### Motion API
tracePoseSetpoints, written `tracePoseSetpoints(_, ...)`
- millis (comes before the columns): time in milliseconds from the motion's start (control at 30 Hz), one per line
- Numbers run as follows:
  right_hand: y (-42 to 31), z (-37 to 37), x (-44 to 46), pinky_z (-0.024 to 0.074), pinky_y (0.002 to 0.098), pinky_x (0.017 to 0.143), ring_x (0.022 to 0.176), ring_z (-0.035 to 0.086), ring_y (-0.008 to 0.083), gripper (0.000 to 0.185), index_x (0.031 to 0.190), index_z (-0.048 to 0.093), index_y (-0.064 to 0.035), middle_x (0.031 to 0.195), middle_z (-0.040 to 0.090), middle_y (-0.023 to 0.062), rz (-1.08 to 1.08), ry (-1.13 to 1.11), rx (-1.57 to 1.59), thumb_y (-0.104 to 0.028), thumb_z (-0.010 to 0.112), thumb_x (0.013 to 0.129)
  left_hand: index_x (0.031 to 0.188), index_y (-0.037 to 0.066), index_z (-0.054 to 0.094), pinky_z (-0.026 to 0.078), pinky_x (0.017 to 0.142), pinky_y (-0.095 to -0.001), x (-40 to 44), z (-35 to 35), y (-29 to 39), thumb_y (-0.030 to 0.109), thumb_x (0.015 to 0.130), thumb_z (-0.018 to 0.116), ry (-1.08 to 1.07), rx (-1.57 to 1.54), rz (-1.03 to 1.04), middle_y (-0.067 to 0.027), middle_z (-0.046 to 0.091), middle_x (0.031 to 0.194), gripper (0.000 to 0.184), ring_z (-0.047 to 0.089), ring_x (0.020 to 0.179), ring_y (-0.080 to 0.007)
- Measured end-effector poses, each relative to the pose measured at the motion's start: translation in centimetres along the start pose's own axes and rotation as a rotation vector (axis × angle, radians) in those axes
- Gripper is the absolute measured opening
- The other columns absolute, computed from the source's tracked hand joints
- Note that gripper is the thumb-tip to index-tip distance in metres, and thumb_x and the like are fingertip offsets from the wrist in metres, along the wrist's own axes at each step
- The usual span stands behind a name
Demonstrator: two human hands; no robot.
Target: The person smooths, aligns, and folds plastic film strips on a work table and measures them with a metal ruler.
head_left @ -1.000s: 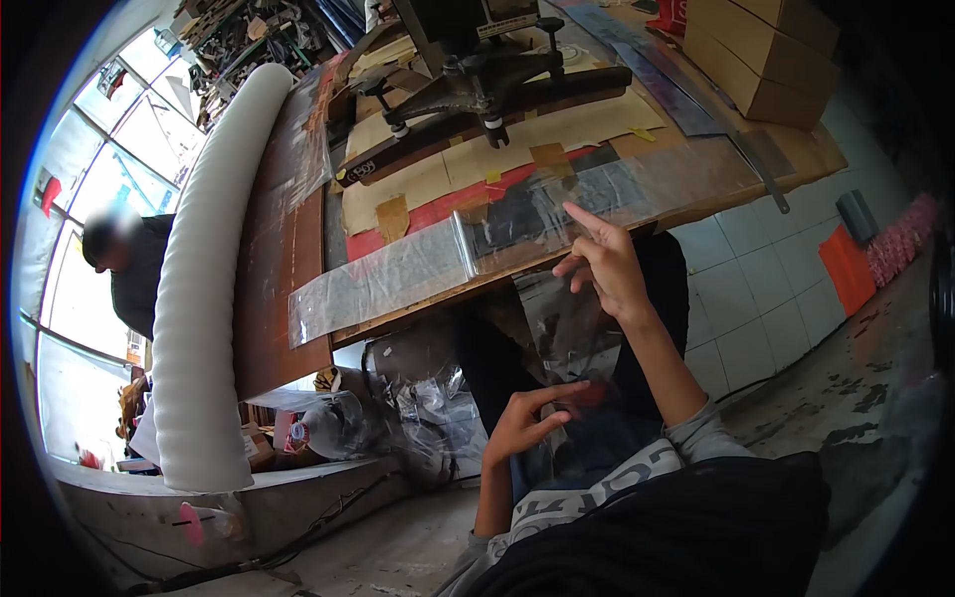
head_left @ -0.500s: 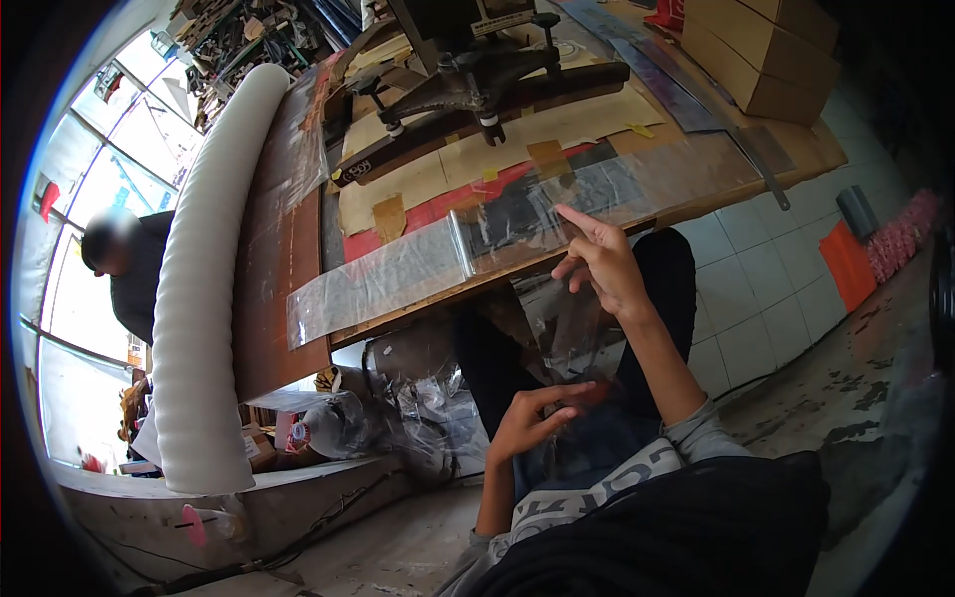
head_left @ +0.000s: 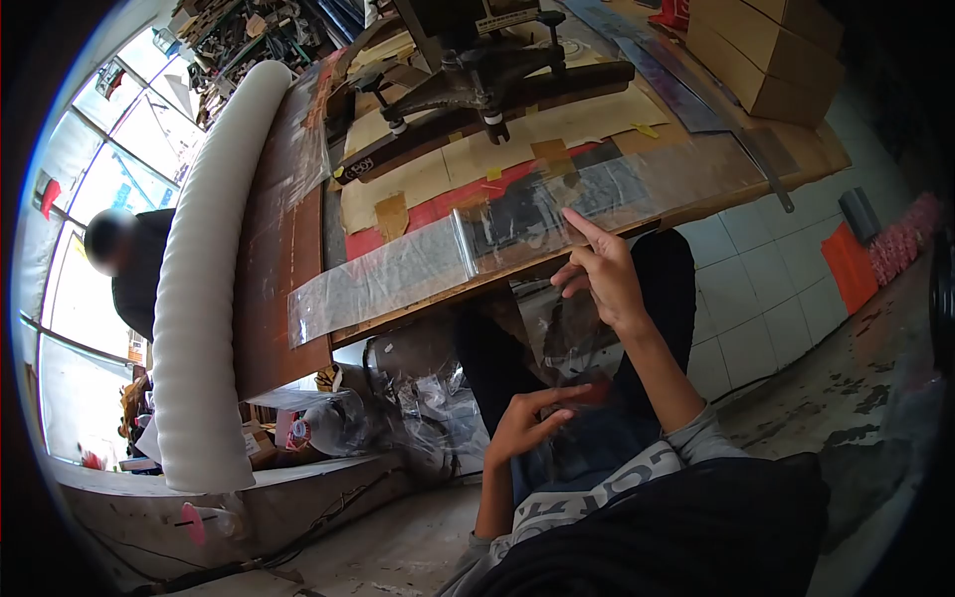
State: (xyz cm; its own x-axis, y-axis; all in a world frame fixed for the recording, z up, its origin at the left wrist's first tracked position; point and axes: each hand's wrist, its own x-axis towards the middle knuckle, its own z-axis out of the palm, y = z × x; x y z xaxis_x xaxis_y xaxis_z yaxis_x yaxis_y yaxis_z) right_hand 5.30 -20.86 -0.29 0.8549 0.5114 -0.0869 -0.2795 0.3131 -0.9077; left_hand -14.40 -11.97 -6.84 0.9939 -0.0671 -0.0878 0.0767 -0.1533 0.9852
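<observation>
A long strip of clear plastic film (head_left: 373,274) lies along the front edge of the workbench (head_left: 398,310), with a shiny fold across its middle. My right hand (head_left: 605,274) is at the bench edge, its index finger stretched toward the film and the other fingers loosely bent. I cannot tell whether the fingertip touches the film. Lower down, over my lap, my left hand (head_left: 532,423) has its index finger extended and its thumb apart. A dark red patch (head_left: 594,394) shows by its fingertips, too unclear to name. No held thing is visible in either hand.
A black metal press frame (head_left: 477,85) stands on the bench beyond the film. Cardboard boxes (head_left: 761,60) are stacked at the far right, near a metal ruler (head_left: 766,169). A white foam roll (head_left: 204,298) leans at the left, beside another person (head_left: 139,259). Crumpled plastic (head_left: 428,398) lies below.
The clear sheet seen hanging between my hands earlier is hard to make out now. My right hand's lower fingers have drawn in slightly. My left hand has barely moved.
</observation>
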Motion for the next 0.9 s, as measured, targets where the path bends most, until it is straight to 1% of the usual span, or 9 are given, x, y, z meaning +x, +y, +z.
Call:
tracePoseSetpoints(100, -0.1, 0.0, -0.1, 0.0515, 0.0222, 0.044, 0.056, 0.065, 0.0147, 0.058, 0.140, 0.035, 0.0055, 0.071, 0.062, 0.0065, -0.009, 0.001, -0.003, 0.004, 0.043, 0.082, 0.124, 0.003, 0.060, 0.049, 0.077, -0.0270, 0.0, 0.0, -0.1, 0.026, 0.089, 0.062, -0.008, -0.008, -0.008, -0.0099, 0.070, 0.087, 0.042, 0.065, 0.082, -0.0143)
tracePoseSetpoints(200, 0.0, -0.1, 0.1, 0.0517, 0.0222, 0.045, 0.056, 0.065, 0.0145, 0.058, 0.139, 0.035, 0.0062, 0.072, 0.063, 0.0067, -0.015, -0.002, -0.013, 0.004, 0.043, 0.082, 0.123, 0.009, 0.061, 0.053, 0.070, -0.0266, 0.0, -0.1, -0.5, 0.017, 0.087, 0.063, 0.004, 0.004, 0.055, -0.0113, 0.069, 0.106, 0.038, 0.069, 0.078, -0.0155)
tracePoseSetpoints(333, 0.1, -0.4, 0.5, 0.0545, 0.0241, 0.045, 0.057, 0.067, 0.0180, 0.059, 0.140, 0.030, 0.0099, 0.071, 0.062, 0.0082, -0.020, -0.021, -0.001, 0.004, 0.042, 0.082, 0.123, 0.008, 0.061, 0.054, 0.070, -0.0272, 0.0, -0.1, -0.5, 0.017, 0.087, 0.063, 0.011, -0.006, 0.058, -0.0111, 0.068, 0.110, 0.037, 0.070, 0.080, -0.0166)
tracePoseSetpoints(400, 0.3, -0.6, 0.5, 0.0545, 0.0241, 0.046, 0.057, 0.067, 0.0180, 0.059, 0.140, 0.030, 0.0098, 0.071, 0.062, 0.0082, -0.021, -0.030, 0.002, 0.004, 0.043, 0.082, 0.123, 0.008, 0.061, 0.054, 0.070, -0.0276, 0.1, 0.0, -0.7, 0.017, 0.088, 0.063, 0.015, -0.009, 0.072, -0.0110, 0.067, 0.112, 0.037, 0.070, 0.081, -0.0171)
tracePoseSetpoints(500, 0.4, -0.7, 0.6, 0.0546, 0.0242, 0.046, 0.057, 0.067, 0.0181, 0.060, 0.140, 0.030, 0.0095, 0.071, 0.062, 0.0084, -0.018, -0.032, -0.002, 0.004, 0.043, 0.082, 0.123, 0.007, 0.061, 0.054, 0.070, -0.0272, 0.1, -0.2, -0.4, 0.017, 0.088, 0.062, -0.010, -0.003, 0.017, -0.0110, 0.067, 0.113, 0.037, 0.070, 0.082, -0.0169)
tracePoseSetpoints(600, 0.2, -0.8, 0.5, 0.0546, 0.0244, 0.046, 0.057, 0.067, 0.0185, 0.060, 0.140, 0.030, 0.0093, 0.073, 0.063, 0.0095, -0.012, -0.026, -0.007, 0.004, 0.043, 0.081, 0.123, 0.007, 0.061, 0.054, 0.069, -0.0263, 0.1, -0.2, -0.5, 0.017, 0.088, 0.063, -0.013, 0.008, 0.022, -0.0108, 0.067, 0.113, 0.037, 0.070, 0.082, -0.0164)
tracePoseSetpoints(733, -0.1, -0.6, 0.4, 0.0545, 0.0247, 0.045, 0.057, 0.067, 0.0192, 0.061, 0.140, 0.031, 0.0091, 0.076, 0.064, 0.0117, -0.011, -0.015, -0.008, 0.004, 0.044, 0.080, 0.123, 0.009, 0.061, 0.052, 0.066, -0.0253, 0.1, -0.1, -0.9, 0.017, 0.087, 0.063, 0.006, 0.009, 0.050, -0.0100, 0.067, 0.113, 0.037, 0.068, 0.076, -0.0141)
tracePoseSetpoints(833, -0.4, -0.2, 0.2, 0.0517, 0.0218, 0.044, 0.056, 0.065, 0.0148, 0.058, 0.138, 0.038, 0.0056, 0.070, 0.062, 0.0063, 0.009, 0.017, -0.027, 0.005, 0.042, 0.080, 0.124, 0.010, 0.061, 0.051, 0.062, -0.0246, 0.1, -0.1, -1.0, 0.017, 0.087, 0.064, 0.014, -0.001, 0.034, -0.0091, 0.068, 0.112, 0.037, 0.067, 0.072, -0.0124)
tracePoseSetpoints(900, -0.7, -0.2, 0.2, 0.0516, 0.0220, 0.043, 0.056, 0.065, 0.0149, 0.058, 0.138, 0.038, 0.0056, 0.070, 0.063, 0.0062, 0.015, 0.015, -0.048, 0.005, 0.042, 0.080, 0.124, 0.011, 0.061, 0.050, 0.060, -0.0241, 0.0, 0.0, -1.1, 0.018, 0.087, 0.064, 0.039, -0.003, 0.055, -0.0084, 0.069, 0.110, 0.038, 0.066, 0.070, -0.0114)
